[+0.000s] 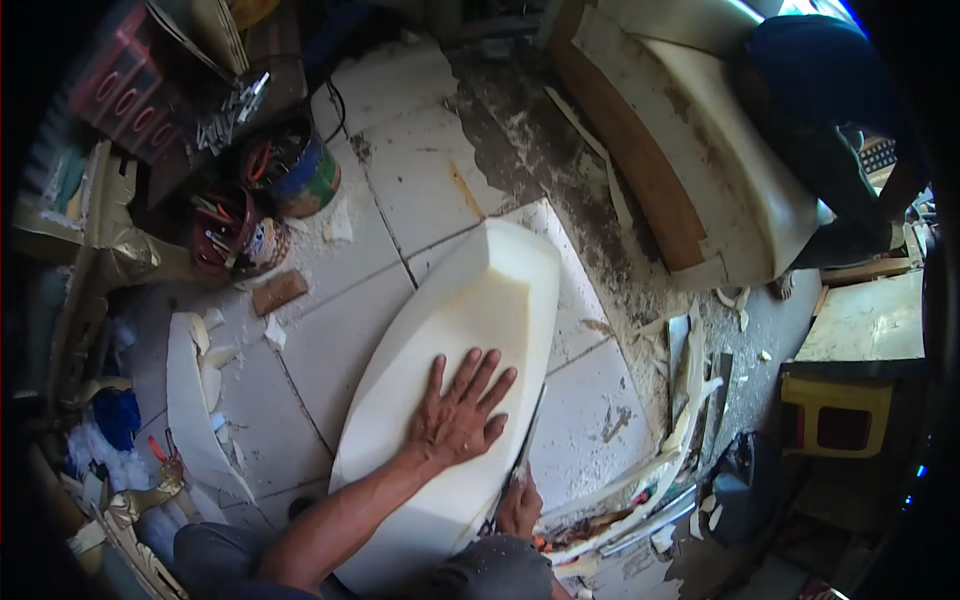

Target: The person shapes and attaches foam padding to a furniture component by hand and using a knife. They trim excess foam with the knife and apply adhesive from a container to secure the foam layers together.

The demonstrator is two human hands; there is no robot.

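Foam block (410, 375), one: cream, tapering toward its far end, lying on the tiled floor (335, 235) before the person. Left hand (458, 418): palm down on the block's upper face, fingers spread, gripping nothing. Right hand (520, 508): closed around the near end of a long thin blade (534, 425), at the block's right edge. Reddish brick (280, 292), one: left of the block, apart.
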